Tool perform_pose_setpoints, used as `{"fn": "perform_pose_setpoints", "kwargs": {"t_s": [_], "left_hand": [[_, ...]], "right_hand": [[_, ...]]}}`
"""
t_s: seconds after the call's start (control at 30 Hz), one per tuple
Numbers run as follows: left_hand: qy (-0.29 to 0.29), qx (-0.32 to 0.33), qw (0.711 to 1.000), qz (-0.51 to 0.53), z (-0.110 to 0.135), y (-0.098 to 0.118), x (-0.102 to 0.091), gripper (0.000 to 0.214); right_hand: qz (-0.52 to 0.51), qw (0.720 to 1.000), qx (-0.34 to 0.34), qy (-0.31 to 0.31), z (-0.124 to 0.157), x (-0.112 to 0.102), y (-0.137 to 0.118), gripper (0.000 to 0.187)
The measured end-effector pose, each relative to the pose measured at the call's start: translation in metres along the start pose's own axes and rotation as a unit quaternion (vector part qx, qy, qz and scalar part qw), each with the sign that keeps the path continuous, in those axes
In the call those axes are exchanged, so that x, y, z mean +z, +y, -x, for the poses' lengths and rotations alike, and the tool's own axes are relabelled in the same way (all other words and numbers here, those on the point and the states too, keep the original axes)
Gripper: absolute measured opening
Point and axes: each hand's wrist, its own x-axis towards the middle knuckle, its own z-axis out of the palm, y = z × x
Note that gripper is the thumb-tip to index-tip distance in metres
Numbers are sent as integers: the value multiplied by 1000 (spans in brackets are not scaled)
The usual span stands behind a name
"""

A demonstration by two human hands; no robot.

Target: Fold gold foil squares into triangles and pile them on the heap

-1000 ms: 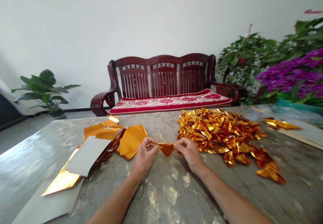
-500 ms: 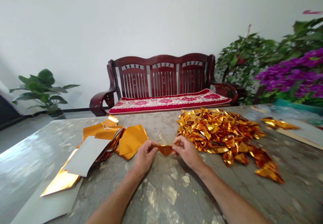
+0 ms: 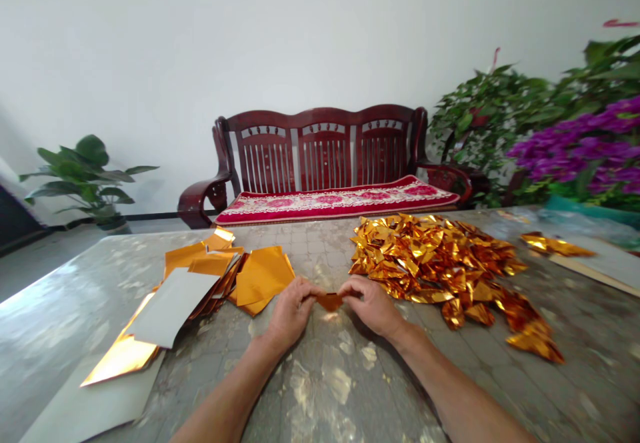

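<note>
Working in a plain white-walled room here, with a dark wooden settee (image 3: 320, 150) and its red floral cushion (image 3: 335, 204) straight ahead, a leafy potted plant (image 3: 83, 180) off to the left and purple flowers (image 3: 583, 153) on the right. In front of me is a big glossy stone-look tabletop (image 3: 350, 390). A heap of gold foil pieces (image 3: 430, 263) sits on the right, and a loose stack of gold foil squares (image 3: 263, 276) on the left.

Right now I'm on one small bit: my left hand (image 3: 293, 310) and right hand (image 3: 373, 306) are nearly touching, pinching a folded piece of gold foil (image 3: 330, 302) from both sides. It's between my fingertips, low over the table, just in front of the heap. Looks like I'm pressing a fold, and a piece this small calls for careful fingertip work.
</note>
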Motion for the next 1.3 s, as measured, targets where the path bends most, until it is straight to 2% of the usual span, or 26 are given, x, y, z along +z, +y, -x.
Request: {"fn": "perform_pose_setpoints", "kwargs": {"t_s": [0.2, 0.47, 0.63, 0.87, 0.97, 1.13, 1.3], "left_hand": [[-8, 2, 1000, -14, 1, 3, 0, 18], [-13, 8, 1000, -26, 1, 8, -3, 16], [-54, 7, 997, -53, 3, 7, -5, 17], [-76, 10, 996, -48, 4, 3, -4, 20], [-65, -8, 998, -10, 5, 5, -1, 21], [-14, -59, 998, 13, 6, 7, 6, 26], [27, -53, 998, 5, 2, 15, 9, 23]], "right_hand": [[27, 999, -14, -14, 1, -3, -1, 28], [28, 994, -78, -69, 2, -9, 3, 26], [50, 991, -94, -81, 2, -11, 7, 32], [93, 984, -110, -106, 3, -13, 5, 41], [97, 986, -105, -91, 5, -11, 6, 42], [118, 988, -93, -33, 7, -7, 4, 38], [116, 990, -74, 11, 6, -4, 0, 30]]}}
